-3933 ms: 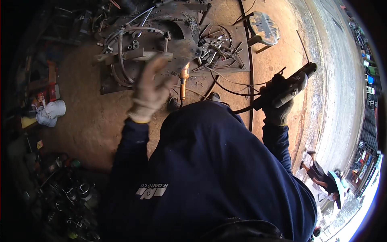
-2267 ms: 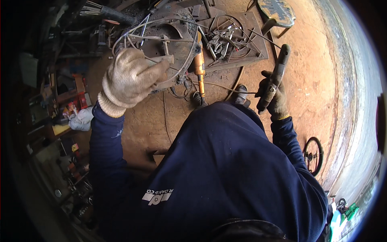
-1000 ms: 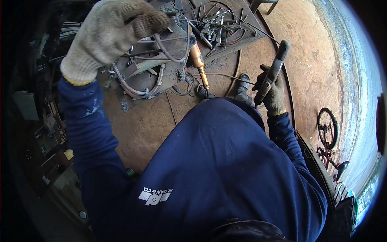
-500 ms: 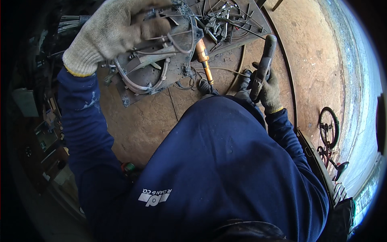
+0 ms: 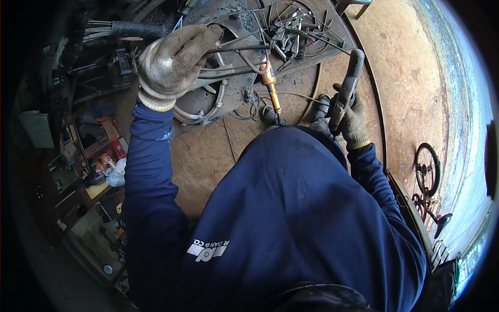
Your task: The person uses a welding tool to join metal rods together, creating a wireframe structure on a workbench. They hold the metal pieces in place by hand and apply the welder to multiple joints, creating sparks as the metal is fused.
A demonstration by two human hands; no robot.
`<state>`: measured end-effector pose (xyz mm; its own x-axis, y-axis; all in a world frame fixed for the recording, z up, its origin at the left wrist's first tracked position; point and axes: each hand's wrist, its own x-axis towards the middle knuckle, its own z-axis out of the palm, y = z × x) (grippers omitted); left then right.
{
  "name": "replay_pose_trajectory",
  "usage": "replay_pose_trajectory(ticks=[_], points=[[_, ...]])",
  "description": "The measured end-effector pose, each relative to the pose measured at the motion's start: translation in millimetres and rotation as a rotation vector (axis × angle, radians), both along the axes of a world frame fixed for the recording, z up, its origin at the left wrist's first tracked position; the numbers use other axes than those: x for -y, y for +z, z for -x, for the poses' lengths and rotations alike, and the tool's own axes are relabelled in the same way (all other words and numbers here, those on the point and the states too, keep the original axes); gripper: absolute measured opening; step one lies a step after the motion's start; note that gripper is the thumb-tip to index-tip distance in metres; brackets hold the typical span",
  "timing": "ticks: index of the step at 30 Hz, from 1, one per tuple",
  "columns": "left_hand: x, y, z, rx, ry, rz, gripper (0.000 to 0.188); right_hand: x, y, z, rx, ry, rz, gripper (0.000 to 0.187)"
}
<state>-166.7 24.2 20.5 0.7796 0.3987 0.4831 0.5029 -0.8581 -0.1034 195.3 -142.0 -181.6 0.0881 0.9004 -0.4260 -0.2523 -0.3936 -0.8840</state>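
I see my left hand (image 5: 174, 62), in a pale knit work glove, raised toward the upper left and clenched around a bundle of thin dark metal rods (image 5: 236, 49) that run out to the right from the fist. The rods reach over a low metal worktable (image 5: 332, 44) littered with bent wire, scrap pieces and grey dust. An orange-handled tool (image 5: 271, 91) hangs down from the far end of those rods, its handle pointing toward my chest; I think it is clipped or hooked to them, though the tangle there is too dense for me to be sure.

My right hand (image 5: 353, 122), in a darker, dirtier glove, is closed around a long dark bar-shaped tool (image 5: 347, 88) held nearly upright, its upper end rising just beside the table's right edge. The two hands are well apart, with the orange-handled tool between them.

My dark blue sweatshirt (image 5: 291, 208) fills the lower middle of the view, both sleeves running up to the gloves. Below the table the ground is bare brown concrete (image 5: 202, 156). To the left sits a dim clutter of boxes and small parts (image 5: 99, 166). At the far right, near the rim, a bicycle (image 5: 429, 177) stands on the pale ground.
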Motion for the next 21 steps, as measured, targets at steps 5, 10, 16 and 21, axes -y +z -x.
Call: replay_pose_trajectory(ticks=[5,10,16,21], points=[[3.6,3.9,2.2,0.009,-0.064,0.134,0.050,-1.5,-3.4,-1.3,0.022,-0.008,-0.004,0.061],[-6.4,13.9,2.1,-0.067,-0.142,0.076,0.045,-3.0,3.9,-0.9,0.006,-0.017,-0.031,0.057],[7.5,-3.5,-8.6,0.094,0.129,-0.121,0.040,-3.0,11.8,1.6,-0.007,-0.029,-0.001,0.053],[29.2,-10.4,-24.2,-0.026,0.306,-0.186,0.089,-1.4,11.2,-2.3,0.003,-0.037,-0.023,0.051]])
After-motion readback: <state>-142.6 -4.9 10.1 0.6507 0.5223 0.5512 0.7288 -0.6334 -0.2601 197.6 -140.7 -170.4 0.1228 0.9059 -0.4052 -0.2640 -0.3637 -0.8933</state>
